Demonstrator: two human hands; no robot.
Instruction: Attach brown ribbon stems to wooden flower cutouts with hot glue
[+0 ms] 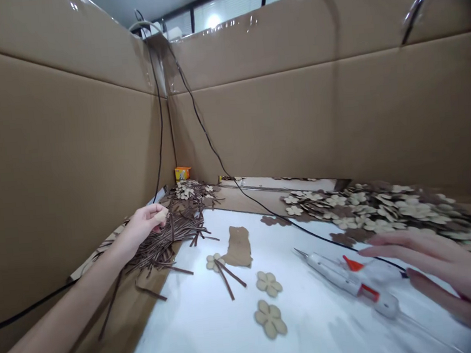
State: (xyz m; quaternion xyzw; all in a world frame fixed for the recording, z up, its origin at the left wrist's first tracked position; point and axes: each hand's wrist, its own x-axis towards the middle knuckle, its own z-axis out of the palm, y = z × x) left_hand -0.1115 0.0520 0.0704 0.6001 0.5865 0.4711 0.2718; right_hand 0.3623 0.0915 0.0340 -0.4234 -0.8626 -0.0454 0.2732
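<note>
At the far left, my left hand point(144, 227) reaches over a heap of thin brown strips point(178, 230). Its fingers are closed around a small beige flower piece point(161, 216), partly hidden by them. My right hand point(434, 264), slightly blurred, hovers at the right with its fingers apart and nothing in them. Just left of it, a white glue gun point(337, 277) with a red trigger lies on the white board point(198, 321). Two beige felt flowers point(270, 319) rest in the middle. Another flower point(214, 262) has two brown strips point(231, 277) lying across it.
A piece of brown cardboard point(238, 247) lies on the board. Many beige and brown flowers point(368, 207) are piled at the back right. A black cable point(257, 202) crosses the board. Tall cardboard walls point(264, 125) enclose the space, with an orange box point(182, 173) in the corner.
</note>
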